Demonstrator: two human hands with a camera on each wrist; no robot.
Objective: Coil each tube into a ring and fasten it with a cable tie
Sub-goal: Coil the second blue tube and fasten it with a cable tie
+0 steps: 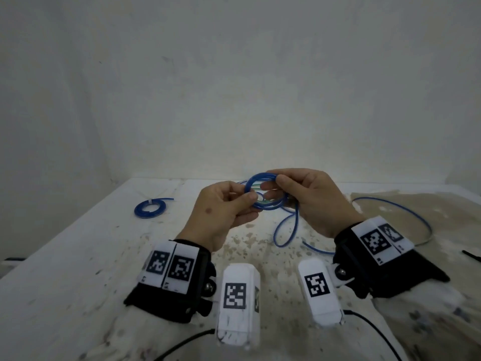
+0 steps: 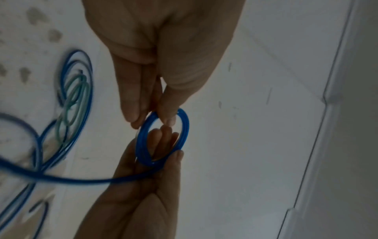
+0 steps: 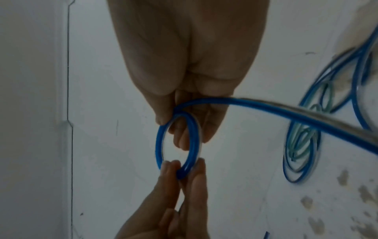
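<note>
A blue tube coil (image 1: 248,182) of a few turns hangs above the white table (image 1: 78,256), held between both hands. My left hand (image 1: 250,201) pinches its left side with thumb and fingers. My right hand (image 1: 276,186) pinches the opposite side, fingers curled through the ring. The left wrist view shows the ring (image 2: 185,129) under my left hand (image 2: 152,119). In the right wrist view my right hand (image 3: 180,127) grips the ring (image 3: 158,145), and the uncoiled tail (image 3: 286,116) runs off right. The tail (image 1: 286,230) trails onto the table.
A finished blue coil (image 1: 149,208) with a white tie lies at the far left. Loose blue and green tubes (image 2: 75,100) are piled behind the hands. Another blue tube (image 1: 390,212) curves over a beige cloth at the right, near a black cable tie (image 1: 471,255).
</note>
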